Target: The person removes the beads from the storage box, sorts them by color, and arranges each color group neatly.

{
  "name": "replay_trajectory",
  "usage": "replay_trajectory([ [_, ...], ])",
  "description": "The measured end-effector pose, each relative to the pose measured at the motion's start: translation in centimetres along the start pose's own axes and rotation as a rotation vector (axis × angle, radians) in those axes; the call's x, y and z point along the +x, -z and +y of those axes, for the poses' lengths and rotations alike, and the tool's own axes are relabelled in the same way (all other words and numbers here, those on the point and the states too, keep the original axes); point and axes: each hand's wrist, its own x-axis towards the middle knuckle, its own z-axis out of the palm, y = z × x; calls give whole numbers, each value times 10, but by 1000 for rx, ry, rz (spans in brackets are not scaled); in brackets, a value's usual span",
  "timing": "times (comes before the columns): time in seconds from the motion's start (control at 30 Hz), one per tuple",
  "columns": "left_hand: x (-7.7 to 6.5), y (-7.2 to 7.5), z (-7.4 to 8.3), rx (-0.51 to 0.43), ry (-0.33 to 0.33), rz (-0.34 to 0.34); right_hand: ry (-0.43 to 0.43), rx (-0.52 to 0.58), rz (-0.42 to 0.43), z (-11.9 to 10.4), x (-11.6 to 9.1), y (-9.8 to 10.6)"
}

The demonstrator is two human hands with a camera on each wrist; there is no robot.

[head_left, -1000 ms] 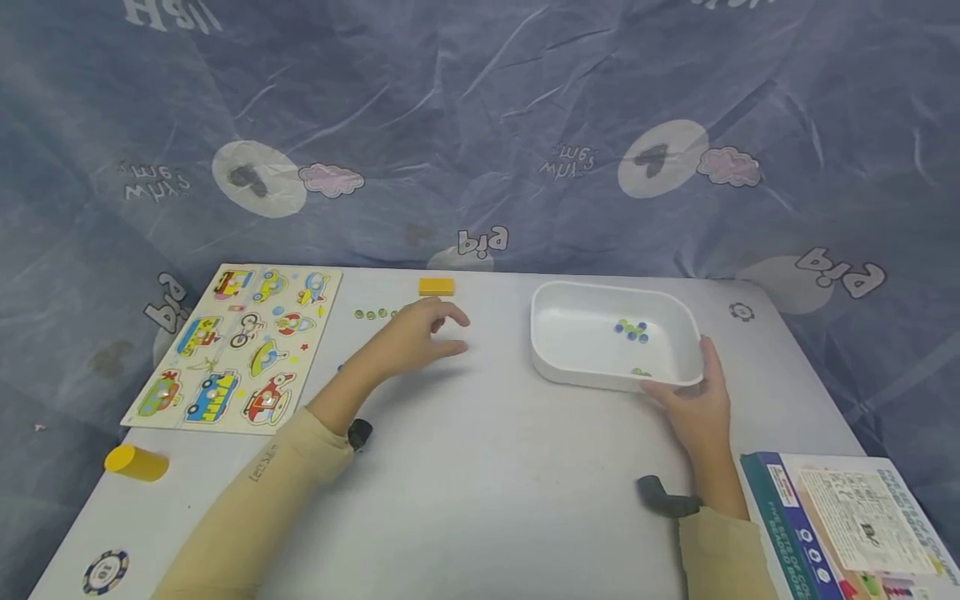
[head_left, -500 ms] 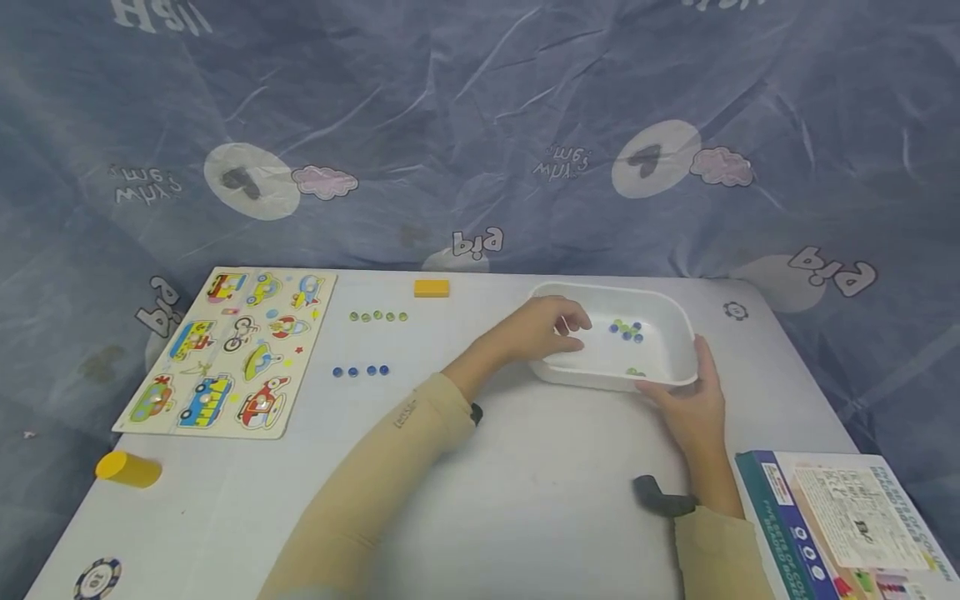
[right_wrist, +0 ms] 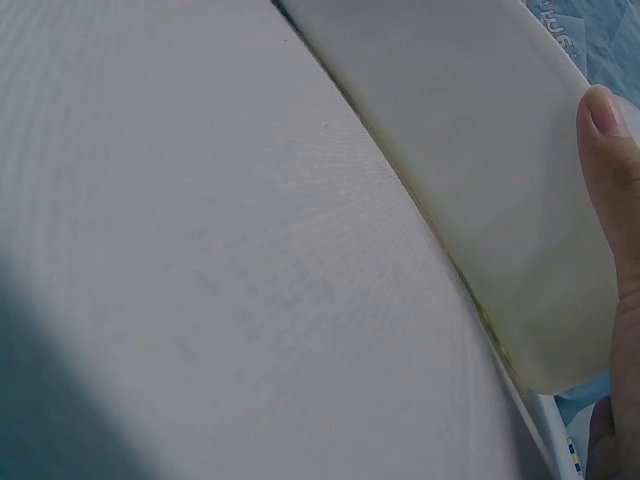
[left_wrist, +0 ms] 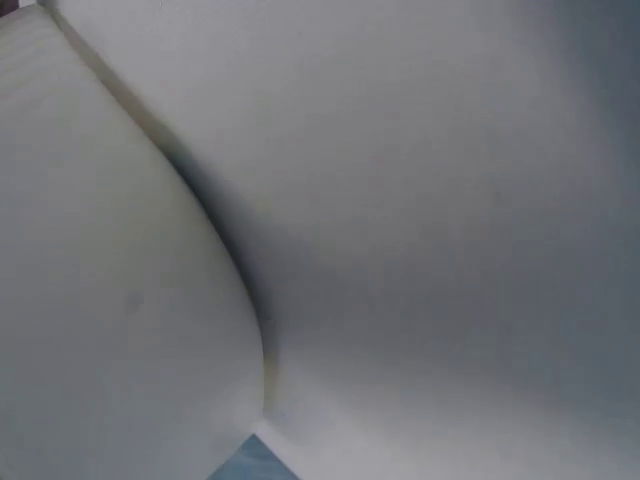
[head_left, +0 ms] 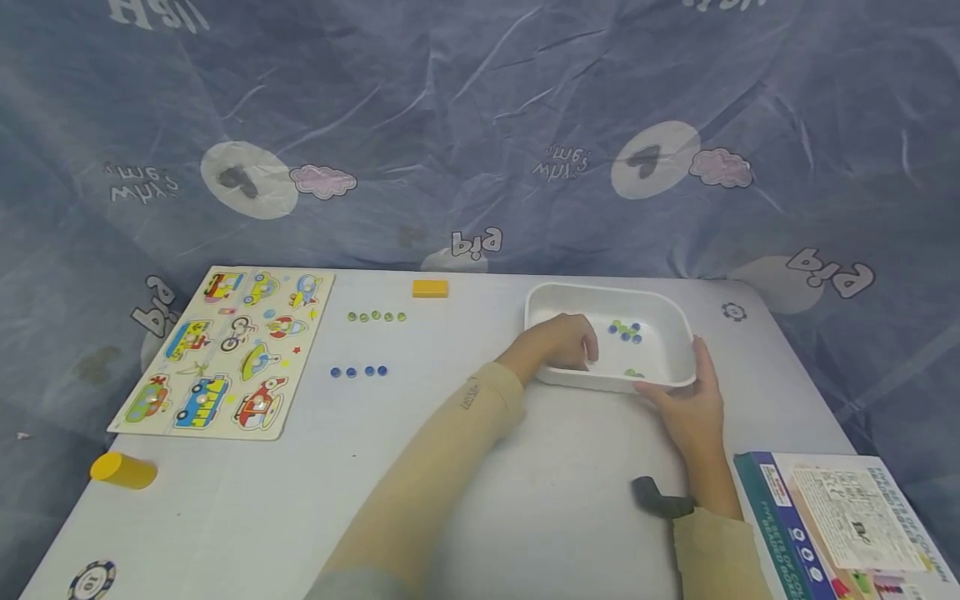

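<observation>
A white plastic tray point(head_left: 660, 302) sits on the table and holds several small blue and green round beads point(head_left: 625, 331), plus a green pair point(head_left: 634, 373) near its front wall. My left hand point(head_left: 564, 340) reaches over the tray's left end, fingers bent down inside it. The fingertips are hidden, so I cannot tell if they pinch anything. With my right hand point(head_left: 693, 412) I hold the tray's front right corner, thumb at the front rim and fingers along the right side. The right wrist view shows the thumb point(right_wrist: 608, 180) against the tray wall point(right_wrist: 470, 170).
On the table's left lie a row of green beads point(head_left: 376, 317) and a row of blue beads point(head_left: 351, 372). Around them are a vehicle puzzle board point(head_left: 225, 350), a yellow block point(head_left: 430, 289) and a yellow cylinder point(head_left: 123, 471). A printed box point(head_left: 847, 517) lies at right front.
My left hand has moved right from beside the green row into the tray, and its fingers have dipped down. The right hand has kept its hold on the tray.
</observation>
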Motion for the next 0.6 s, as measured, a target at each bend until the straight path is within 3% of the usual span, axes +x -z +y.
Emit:
replay_trajectory([
  [0.3, 17, -14, -3, -52, -27, -44, 19, 18, 5, 1, 0, 0],
  [0.6, 21, -21, 2, -143, -54, -68, 8, 26, -1, -2, -2, 1],
])
